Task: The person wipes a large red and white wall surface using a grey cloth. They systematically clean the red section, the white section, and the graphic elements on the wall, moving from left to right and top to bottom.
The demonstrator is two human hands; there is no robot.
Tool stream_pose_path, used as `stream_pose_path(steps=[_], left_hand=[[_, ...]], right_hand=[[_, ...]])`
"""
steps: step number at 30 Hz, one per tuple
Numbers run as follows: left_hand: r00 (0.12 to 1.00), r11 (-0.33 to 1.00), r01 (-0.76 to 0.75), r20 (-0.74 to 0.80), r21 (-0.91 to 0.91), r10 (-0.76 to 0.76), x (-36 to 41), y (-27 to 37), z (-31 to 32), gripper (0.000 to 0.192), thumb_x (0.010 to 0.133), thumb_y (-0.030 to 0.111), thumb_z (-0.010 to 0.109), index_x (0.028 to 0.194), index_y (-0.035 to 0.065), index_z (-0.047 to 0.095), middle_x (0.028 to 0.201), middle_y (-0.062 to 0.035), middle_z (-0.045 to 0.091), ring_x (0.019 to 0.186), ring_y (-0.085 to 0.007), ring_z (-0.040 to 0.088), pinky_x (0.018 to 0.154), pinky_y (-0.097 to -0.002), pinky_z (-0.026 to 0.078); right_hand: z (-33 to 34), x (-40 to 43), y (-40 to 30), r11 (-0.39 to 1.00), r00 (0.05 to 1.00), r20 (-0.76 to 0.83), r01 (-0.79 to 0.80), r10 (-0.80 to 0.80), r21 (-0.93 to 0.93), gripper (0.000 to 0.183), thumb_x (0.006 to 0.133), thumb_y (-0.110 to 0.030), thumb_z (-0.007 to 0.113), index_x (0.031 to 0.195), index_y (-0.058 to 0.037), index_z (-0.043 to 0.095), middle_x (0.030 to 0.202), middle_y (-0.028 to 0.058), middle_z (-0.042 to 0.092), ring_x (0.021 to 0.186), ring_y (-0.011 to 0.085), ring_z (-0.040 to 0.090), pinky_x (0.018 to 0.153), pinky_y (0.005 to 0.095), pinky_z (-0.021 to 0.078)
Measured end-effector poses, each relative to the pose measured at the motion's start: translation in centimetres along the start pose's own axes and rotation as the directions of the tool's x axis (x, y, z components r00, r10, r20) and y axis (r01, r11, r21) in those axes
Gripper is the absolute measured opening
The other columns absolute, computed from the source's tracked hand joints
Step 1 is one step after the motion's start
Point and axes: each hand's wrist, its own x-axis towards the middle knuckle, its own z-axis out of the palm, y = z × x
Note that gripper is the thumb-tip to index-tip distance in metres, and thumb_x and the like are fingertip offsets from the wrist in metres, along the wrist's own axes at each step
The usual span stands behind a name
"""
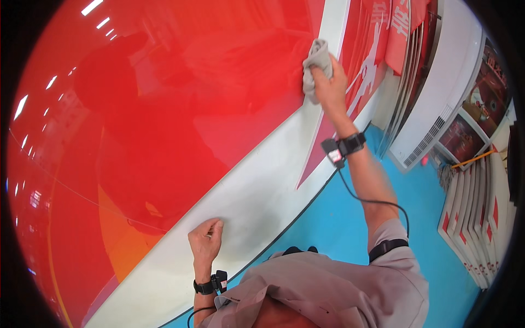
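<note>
My right hand (332, 84) grips a folded grey cloth (318, 69) at the upper right. The cloth lies where a large glossy red panel (164, 135) meets its white border (256, 176). My left hand (206, 240) is curled over the lower part of that border, thumb against the fingers, with nothing visible in it. Whether it touches the surface I cannot tell. The red panel mirrors ceiling lights and a dark human outline, and orange shapes (123, 246) show near its lower edge.
Cabled straps with small black devices (338, 149) circle both wrists. Blue floor (328, 221) runs along the panel's dark edge. To the right stand red printed boards (365, 53), a white vented appliance (441, 94), a mop (447, 174) and several stacked white-and-red panels (471, 217).
</note>
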Motion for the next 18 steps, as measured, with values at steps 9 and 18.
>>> stream_pose_path(steps=[9,18], left_hand=[[1.0,1.0,0.013,-0.021,0.012,-0.012,0.1,-0.5,0.8,0.019,0.098,0.017,0.079,0.105,-0.0011,0.08,0.085,-0.0151,0.079,0.073,-0.0212,0.076,0.069,-0.0313,0.059],[0.998,0.999,0.048,0.039,0.015,-0.049,0.5,-0.5,1.7,0.022,0.098,0.019,0.079,0.107,-0.0011,0.08,0.088,-0.0152,0.08,0.076,-0.0213,0.077,0.071,-0.0318,0.06]], right_hand=[[-0.5,2.7,0.6,0.976,0.997,0.022,-0.07,0.067,0.208,0.032,0.094,-0.011,0.068,0.124,-0.0007,0.073,0.1,0.0043,0.075,0.085,0.0108,0.068,0.076,0.0307,0.0554],[-0.3,-13.2,5.7,0.962,0.99,0.042,-0.121,0.135,-0.243,0.056,0.091,-0.014,0.072,0.143,-0.0014,0.06,0.12,0.0229,0.063,0.118,0.0404,0.062,0.102,0.0463,0.0502]])
